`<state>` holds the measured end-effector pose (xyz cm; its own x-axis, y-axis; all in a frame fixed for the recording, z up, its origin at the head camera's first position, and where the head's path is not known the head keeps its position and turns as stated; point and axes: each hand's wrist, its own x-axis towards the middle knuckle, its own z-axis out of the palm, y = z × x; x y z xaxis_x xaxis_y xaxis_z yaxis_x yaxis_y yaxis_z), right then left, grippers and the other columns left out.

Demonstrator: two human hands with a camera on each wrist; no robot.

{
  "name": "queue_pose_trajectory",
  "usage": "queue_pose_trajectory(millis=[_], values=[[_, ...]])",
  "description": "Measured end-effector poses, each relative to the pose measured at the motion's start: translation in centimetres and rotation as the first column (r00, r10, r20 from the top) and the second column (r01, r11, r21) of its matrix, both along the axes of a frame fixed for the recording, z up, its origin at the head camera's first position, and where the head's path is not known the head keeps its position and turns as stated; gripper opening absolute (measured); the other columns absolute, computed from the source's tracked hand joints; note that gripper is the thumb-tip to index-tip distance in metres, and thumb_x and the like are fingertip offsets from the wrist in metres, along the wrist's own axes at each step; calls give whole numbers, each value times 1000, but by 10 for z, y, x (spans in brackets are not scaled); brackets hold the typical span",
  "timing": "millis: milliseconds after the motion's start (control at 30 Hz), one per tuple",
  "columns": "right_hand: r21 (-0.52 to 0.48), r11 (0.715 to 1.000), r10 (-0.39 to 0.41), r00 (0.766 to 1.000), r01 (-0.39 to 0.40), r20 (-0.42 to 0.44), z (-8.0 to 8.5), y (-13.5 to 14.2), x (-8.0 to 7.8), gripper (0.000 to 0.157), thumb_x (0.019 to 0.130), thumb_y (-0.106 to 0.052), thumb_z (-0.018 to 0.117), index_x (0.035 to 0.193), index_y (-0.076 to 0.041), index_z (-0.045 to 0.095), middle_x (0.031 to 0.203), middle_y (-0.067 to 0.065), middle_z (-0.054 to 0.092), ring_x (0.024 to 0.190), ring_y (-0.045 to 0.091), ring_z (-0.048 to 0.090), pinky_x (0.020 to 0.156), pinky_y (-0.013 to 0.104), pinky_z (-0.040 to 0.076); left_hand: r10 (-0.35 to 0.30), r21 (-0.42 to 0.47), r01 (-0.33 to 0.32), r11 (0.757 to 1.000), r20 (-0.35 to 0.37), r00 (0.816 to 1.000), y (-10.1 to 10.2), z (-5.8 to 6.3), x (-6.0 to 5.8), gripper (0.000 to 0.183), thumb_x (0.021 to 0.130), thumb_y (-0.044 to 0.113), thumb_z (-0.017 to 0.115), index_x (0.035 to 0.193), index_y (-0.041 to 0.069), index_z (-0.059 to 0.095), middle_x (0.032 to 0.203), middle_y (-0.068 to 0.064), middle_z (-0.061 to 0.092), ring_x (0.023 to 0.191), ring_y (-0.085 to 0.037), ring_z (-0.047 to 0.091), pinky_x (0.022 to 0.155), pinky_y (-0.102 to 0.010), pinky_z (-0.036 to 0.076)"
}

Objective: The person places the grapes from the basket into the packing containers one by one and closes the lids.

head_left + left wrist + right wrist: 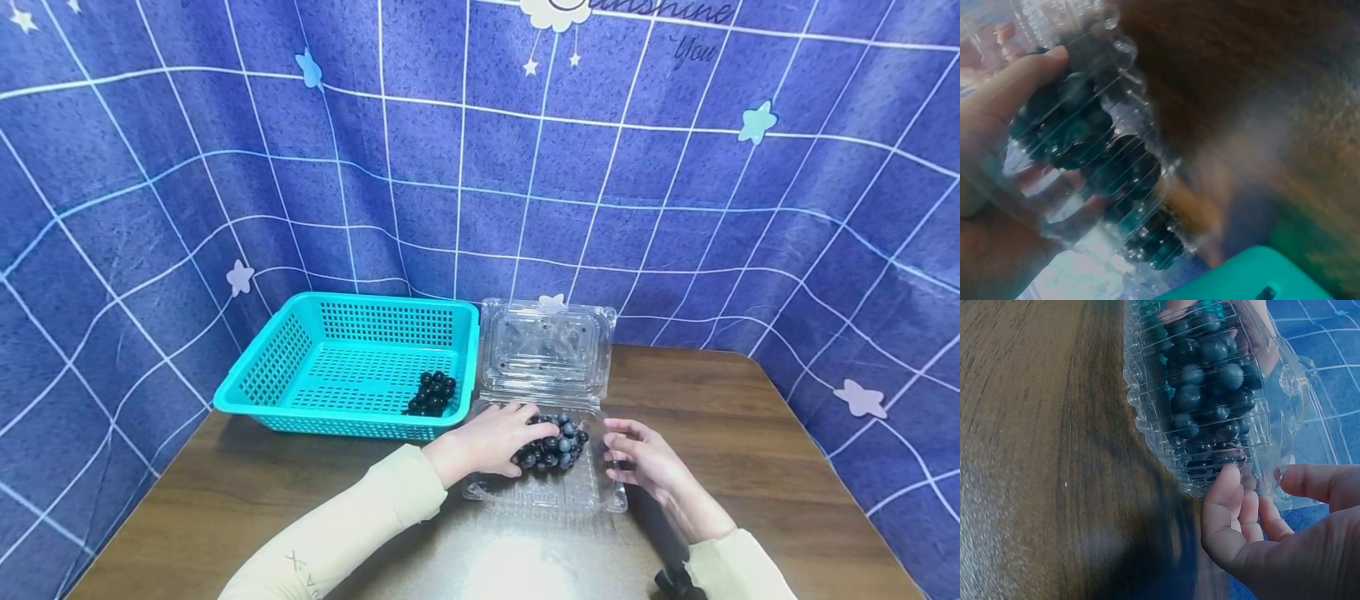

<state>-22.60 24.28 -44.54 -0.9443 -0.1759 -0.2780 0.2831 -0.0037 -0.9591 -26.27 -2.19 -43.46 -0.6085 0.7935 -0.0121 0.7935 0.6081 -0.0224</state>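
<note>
A bunch of dark grapes (564, 446) lies in a clear plastic clamshell box (540, 498) whose lid (551, 350) stands raised at the back. My left hand (491, 442) reaches in from the left and holds the bunch, its fingers over the top and the thumb along the near side. Through the ribbed clear wall, the left wrist view shows the thumb (1029, 72) against the grapes (1079, 134). My right hand (648, 462) is at the box's right side. Its loosely bent fingertips (1229, 478) are right at the end wall, and the thumb is by the rim.
To the left stands a turquoise plastic basket (258, 421) with perforated walls. A smaller bunch of dark grapes (433, 396) lies in its right front corner. Under everything is a brown wooden table (735, 417), with a blue gridded curtain (525, 167) behind it.
</note>
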Motion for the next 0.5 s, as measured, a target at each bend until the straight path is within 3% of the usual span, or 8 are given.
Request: queue_pose_trajectory(millis=[167,500], values=[[-5,1000,4,1000,-4,3,0,0,0,49,92,-8,53,134,7,32,93,-1,56,84,16,56,72,32,53,-25,9,25,1000,-8,1000,-3,11,2,83,69,42,81,139,34,37,126,-1,46,113,-18,50,89,-39,49],[-9,1000,6,1000,-6,4,0,-1,0,49,92,-8,53,135,7,32,93,-1,55,83,16,56,71,32,53,-22,2,22,1000,-30,999,-10,30,4,83,70,42,80,140,34,37,132,1,47,122,-20,47,98,-42,44]])
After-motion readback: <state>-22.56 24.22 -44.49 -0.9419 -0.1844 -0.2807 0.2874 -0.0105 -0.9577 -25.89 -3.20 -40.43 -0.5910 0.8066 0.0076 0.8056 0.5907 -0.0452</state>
